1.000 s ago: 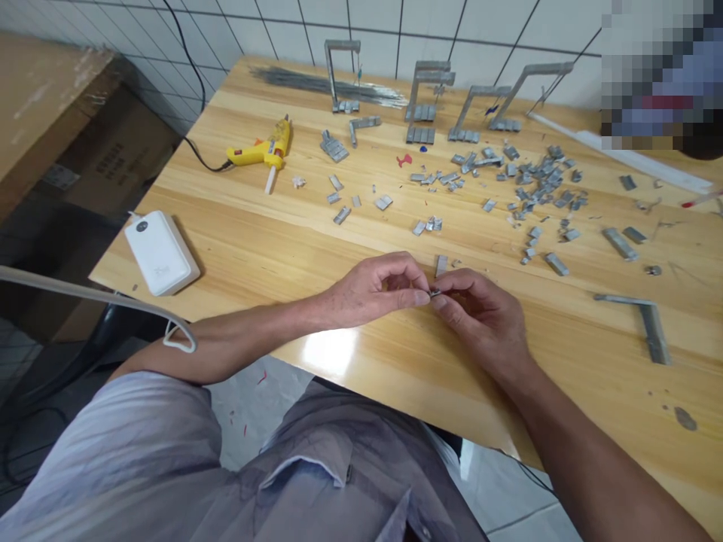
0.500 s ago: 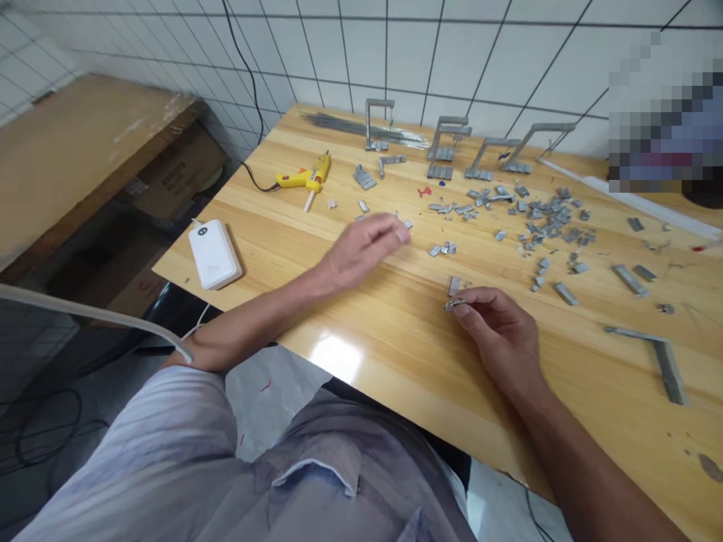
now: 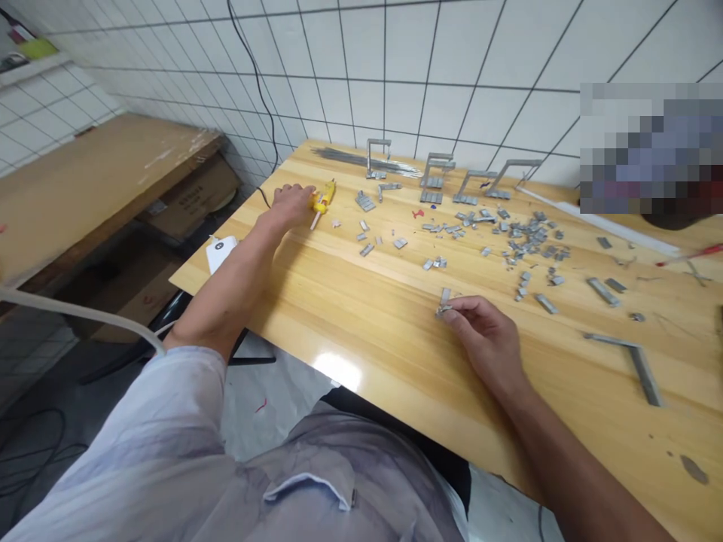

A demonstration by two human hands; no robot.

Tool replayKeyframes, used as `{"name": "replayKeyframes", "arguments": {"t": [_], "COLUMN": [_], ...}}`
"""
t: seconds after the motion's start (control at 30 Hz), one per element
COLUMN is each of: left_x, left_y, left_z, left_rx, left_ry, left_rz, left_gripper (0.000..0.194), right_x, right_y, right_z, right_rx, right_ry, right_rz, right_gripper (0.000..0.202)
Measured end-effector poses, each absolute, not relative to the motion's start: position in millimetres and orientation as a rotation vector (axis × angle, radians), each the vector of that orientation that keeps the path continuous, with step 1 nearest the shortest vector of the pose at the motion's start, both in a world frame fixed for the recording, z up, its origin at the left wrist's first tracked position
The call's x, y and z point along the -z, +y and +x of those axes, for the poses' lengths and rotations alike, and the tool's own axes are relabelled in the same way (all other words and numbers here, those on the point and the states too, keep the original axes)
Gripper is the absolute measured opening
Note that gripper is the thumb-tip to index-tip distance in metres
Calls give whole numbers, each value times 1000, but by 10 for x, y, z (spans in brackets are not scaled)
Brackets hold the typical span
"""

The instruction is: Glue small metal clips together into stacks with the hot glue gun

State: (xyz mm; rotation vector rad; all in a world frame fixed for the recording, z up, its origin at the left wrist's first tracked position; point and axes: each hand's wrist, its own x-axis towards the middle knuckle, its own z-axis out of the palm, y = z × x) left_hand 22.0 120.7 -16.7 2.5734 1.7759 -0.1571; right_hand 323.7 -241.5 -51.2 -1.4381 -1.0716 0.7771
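My left hand is at the yellow hot glue gun towards the back left of the table, its fingers curled over the handle, which they mostly cover. The gun lies on its side with a white glue stick poking out towards me. Near the table's front, my right hand pinches a small grey metal piece between thumb and forefinger; its exact shape is partly hidden. Just beyond those fingertips shows a flat grey strip; whether it touches the pinched piece I cannot tell.
Several bent grey metal frames stand along the tiled wall beside a bundle of thin rods. Small grey metal pieces lie scattered centre right. An L-shaped metal bar lies at right; a white power bank sits at the left edge.
My left hand has moved left and away from me, from mid-table to the glue gun's handle. My right hand keeps its pinch in about the same spot. The view has tilted up slightly.
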Motion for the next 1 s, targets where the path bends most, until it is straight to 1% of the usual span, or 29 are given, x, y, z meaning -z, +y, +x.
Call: {"name": "replayKeyframes", "arguments": {"t": [0.17, 0.3, 0.4, 0.5, 0.57, 0.6, 0.7, 0.8, 0.87, 1.0], "left_x": [216, 80, -61, -152, -165, -157, -100, -20, 40, 180], "left_y": [1301, 1249, 1013, 548, 165, -23, -481, -726, -802, -885], "left_z": [333, 324, 352, 523, 705, 802, 1056, 1209, 1251, 1241], "left_rx": [55, -226, -408, -959, -1197, -1260, -1225, -1080, -972, -873], "left_ry": [1824, 1882, 1792, 1487, 1334, 1271, 915, 601, 510, 471], "left_rz": [2571, 2507, 2561, 2559, 2493, 2467, 2517, 2532, 2461, 2380], "left_gripper": [56, 50, 41, 21, 10, 9, 9, 14, 14, 6], "right_x": [477, 437, 432, 442, 442, 438, 413, 379, 361, 350], "right_y": [-2380, -2358, -2350, -2340, -2330, -2324, -2308, -2301, -2299, -2295], "right_z": [3232, 3242, 3252, 3265, 3276, 3282, 3308, 3341, 3361, 3380], "right_rx": [-846, -906, -946, -968, -968, -964, -943, -911, -886, -860], "right_ry": [-1005, -925, -841, -755, -716, -699, -647, -606, -593, -600], "right_rz": [-1354, -1297, -1264, -1257, -1257, -1253, -1235, -1232, -1242, -1266], "right_gripper": [16, 14, 13, 14, 16, 17, 20, 22, 22, 21]}}
